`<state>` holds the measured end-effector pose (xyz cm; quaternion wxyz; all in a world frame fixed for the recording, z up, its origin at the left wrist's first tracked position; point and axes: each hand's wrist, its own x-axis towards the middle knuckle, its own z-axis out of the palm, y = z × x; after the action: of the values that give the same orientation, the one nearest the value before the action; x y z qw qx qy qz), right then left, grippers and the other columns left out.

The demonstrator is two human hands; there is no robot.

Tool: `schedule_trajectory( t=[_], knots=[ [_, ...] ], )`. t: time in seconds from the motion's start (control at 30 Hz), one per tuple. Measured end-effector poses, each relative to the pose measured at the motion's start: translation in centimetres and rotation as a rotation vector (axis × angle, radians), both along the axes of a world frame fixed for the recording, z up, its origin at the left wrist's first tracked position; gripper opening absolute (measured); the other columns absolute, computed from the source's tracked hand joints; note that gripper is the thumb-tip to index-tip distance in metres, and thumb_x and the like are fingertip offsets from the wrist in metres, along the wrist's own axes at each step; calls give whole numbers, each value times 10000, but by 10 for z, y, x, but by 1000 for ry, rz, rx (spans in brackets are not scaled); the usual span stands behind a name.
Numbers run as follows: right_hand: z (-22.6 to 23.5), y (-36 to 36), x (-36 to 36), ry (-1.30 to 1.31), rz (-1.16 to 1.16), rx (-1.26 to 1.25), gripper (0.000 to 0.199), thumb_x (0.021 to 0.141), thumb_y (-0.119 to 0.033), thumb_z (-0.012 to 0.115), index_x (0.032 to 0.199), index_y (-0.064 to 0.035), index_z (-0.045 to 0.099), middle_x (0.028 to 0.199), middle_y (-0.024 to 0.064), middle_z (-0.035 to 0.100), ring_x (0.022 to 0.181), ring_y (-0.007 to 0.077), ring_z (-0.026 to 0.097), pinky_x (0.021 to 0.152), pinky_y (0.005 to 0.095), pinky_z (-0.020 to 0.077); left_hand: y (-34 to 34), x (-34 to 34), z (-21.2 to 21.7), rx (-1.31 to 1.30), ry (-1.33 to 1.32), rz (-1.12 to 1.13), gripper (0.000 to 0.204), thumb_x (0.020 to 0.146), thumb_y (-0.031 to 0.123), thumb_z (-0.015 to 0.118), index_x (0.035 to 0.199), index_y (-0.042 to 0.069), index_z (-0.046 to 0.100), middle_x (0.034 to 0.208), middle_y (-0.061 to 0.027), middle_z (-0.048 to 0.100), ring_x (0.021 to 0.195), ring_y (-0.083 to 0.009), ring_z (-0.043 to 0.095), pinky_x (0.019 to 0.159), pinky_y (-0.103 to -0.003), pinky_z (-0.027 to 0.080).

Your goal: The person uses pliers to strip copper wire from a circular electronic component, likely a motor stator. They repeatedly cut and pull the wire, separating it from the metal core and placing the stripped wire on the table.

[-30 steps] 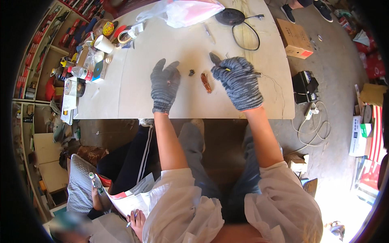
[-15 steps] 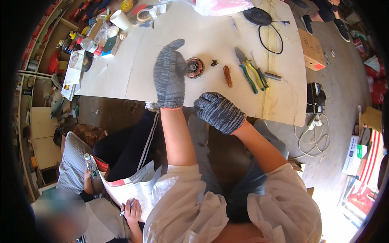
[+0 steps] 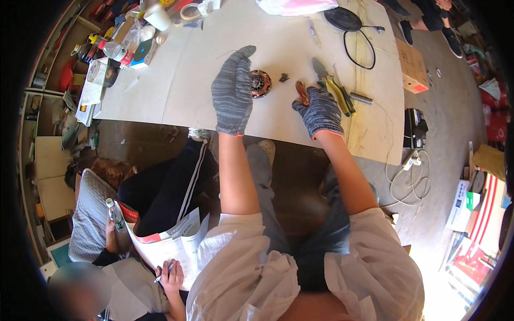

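Note:
On the left side of the work area, my gloved left hand [image 3: 232, 91] stands on edge with its fingers stretched out. Its palm side is against a round motor core [image 3: 261, 84] wound with copper wire, partly hidden by the glove. My gloved right hand [image 3: 321, 113] has thumb and fingers around a reddish-brown bundle of copper wire [image 3: 302, 92] on the table. Just right of it lie pliers [image 3: 339, 96] with yellow-green handles, partly covered by the glove. A small dark scrap [image 3: 284, 77] sits between the motor core and the pliers.
A dark cylindrical rod [image 3: 361, 98] lies right of the pliers. A black disc with a cable [image 3: 342, 19] is at the far right of the table [image 3: 187, 101]. Bottles [image 3: 115, 52] and a white cup [image 3: 157, 17] crowd the far left. A co-worker holding papers [image 3: 160, 249] sits at lower left.
My right hand has moved from the table's near edge, forward and right, and closed on the copper wire bundle. My left hand stays beside the motor core, shifted slightly right in the picture.

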<state>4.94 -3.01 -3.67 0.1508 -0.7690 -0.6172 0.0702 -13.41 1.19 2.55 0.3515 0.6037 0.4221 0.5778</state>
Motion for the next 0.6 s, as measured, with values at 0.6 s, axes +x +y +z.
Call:
schedule_trajectory(
  t=[0.6],
  knots=[
    [29,-8,48,1676,170,234,343,892,-82,536,1227,-21,497,986,56,611,782,105,551,709,225,460,-12,46,-22,170,482,-450,195,822,87,561,983,56,667,913,-133,664,829,-290,626,732,-350,489]
  ],
)
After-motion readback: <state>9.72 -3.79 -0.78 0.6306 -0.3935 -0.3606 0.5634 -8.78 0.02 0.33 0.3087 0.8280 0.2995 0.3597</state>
